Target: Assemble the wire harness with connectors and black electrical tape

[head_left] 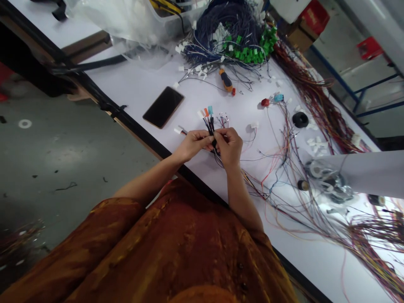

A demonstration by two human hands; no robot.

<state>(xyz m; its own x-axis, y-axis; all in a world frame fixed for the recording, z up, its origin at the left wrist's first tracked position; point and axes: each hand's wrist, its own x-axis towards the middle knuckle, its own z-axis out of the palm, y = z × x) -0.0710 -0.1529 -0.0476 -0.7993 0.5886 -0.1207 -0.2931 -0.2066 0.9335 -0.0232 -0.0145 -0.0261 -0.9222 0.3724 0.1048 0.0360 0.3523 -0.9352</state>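
My left hand [193, 144] and my right hand [229, 145] meet over the white table [142, 86], both pinched on a small wire bundle [211, 124]. The bundle's dark wires fan upward and end in white, orange and blue connectors [205, 112]. More thin wires trail from under my right hand toward the right. The fingertips hide the exact spot where the wires are gripped.
A black phone [163, 107] lies left of my hands. An orange-handled screwdriver [226, 80] lies beyond them. A heap of blue wires with green connectors [249, 44] sits at the far edge. Black tape rolls [300, 120] and tangled coloured wires [318, 198] spread to the right.
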